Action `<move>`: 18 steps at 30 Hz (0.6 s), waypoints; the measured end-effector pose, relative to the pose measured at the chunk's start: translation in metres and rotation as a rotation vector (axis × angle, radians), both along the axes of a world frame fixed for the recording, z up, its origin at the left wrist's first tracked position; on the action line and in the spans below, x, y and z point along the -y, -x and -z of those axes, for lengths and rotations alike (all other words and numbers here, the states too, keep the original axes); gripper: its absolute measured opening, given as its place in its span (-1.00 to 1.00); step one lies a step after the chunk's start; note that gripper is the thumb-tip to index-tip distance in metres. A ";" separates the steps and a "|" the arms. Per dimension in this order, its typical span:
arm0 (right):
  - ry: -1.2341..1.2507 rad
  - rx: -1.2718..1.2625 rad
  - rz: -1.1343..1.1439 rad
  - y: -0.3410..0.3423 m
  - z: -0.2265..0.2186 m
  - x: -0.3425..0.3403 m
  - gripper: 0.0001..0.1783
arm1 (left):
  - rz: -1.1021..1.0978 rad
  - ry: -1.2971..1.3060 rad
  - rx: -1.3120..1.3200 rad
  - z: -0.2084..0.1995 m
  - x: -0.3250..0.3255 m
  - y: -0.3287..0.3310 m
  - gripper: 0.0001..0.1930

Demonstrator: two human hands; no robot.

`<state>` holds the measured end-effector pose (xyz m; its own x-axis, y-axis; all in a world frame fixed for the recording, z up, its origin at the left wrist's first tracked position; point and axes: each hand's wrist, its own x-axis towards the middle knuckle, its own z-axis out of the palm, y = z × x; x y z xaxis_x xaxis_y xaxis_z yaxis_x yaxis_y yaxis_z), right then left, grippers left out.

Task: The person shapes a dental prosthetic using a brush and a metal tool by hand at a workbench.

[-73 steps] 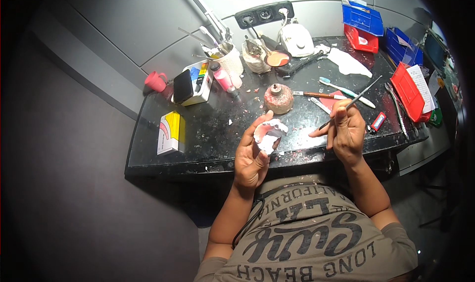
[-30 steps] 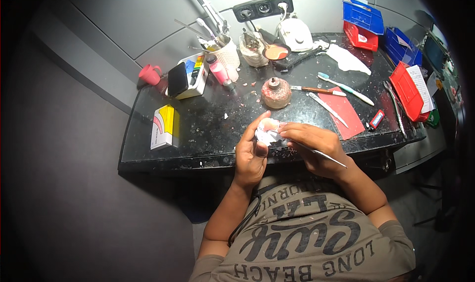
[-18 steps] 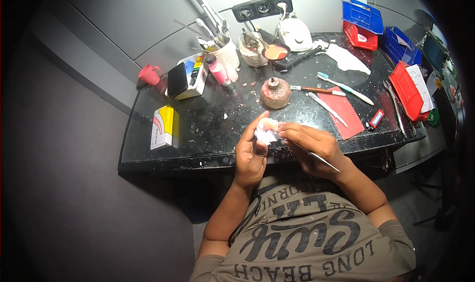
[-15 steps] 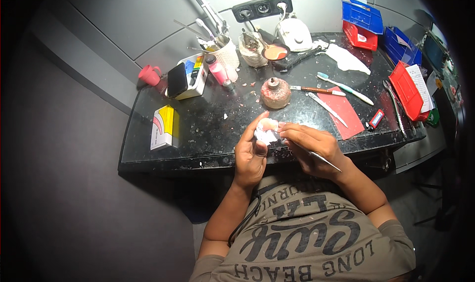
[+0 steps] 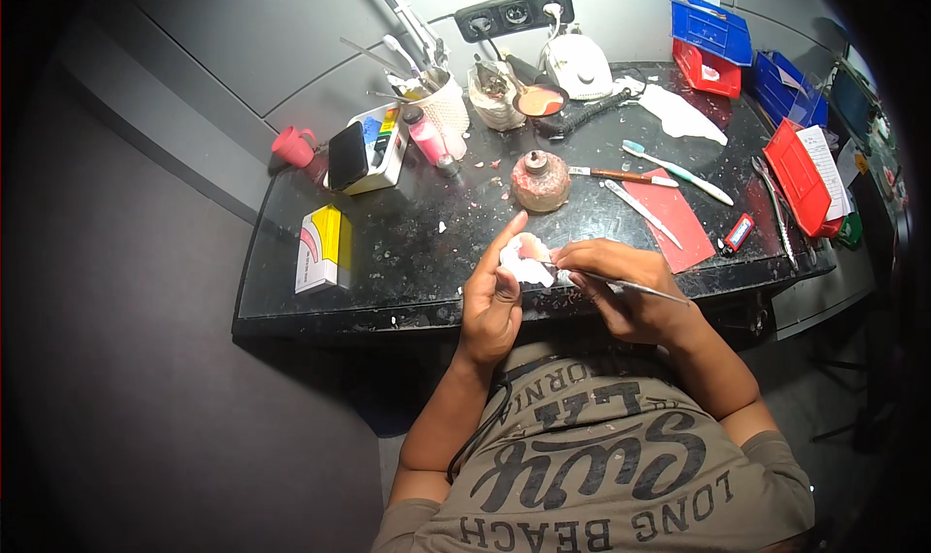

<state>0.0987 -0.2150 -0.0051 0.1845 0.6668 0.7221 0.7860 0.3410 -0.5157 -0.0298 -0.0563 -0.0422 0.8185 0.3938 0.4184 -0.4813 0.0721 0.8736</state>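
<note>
A black, speckled workbench [image 5: 407, 252] stands against a grey panelled wall, with a person seated at its front edge. At the far left of the bench sits a small red cup [image 5: 292, 146]; nearer lies a yellow and white box [image 5: 324, 248], then a white tray with a dark phone [image 5: 364, 152] on it, and a white holder of tools [image 5: 433, 102]. Toward the middle stands a round brownish burner [image 5: 539, 178]. Further right lie a flat red sheet [image 5: 671, 218], a toothbrush [image 5: 676, 172] and, at the edge, red and blue bins [image 5: 803, 170].

Just above the front edge, the small white and pink cast [image 5: 529, 260] is lumpy, white at its base with a pinkish top. The left hand [image 5: 493, 297] is closed around it from below and the left, forefinger stretched up along its side. The right hand [image 5: 621, 288] is curled tight on a thin metal instrument [image 5: 621, 283], pinched like a pen, its tip touching the cast. The two hands are close together, nearly meeting at the cast.
</note>
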 end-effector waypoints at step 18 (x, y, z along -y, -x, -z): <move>0.020 -0.056 -0.030 0.003 -0.001 -0.003 -0.81 | 0.011 0.011 -0.042 0.001 -0.004 0.000 -0.14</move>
<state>0.0960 -0.2123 -0.0037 0.2038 0.6868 0.6977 0.7456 0.3530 -0.5653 -0.0297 -0.0525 -0.0435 0.8397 0.3885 0.3793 -0.4432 0.0867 0.8922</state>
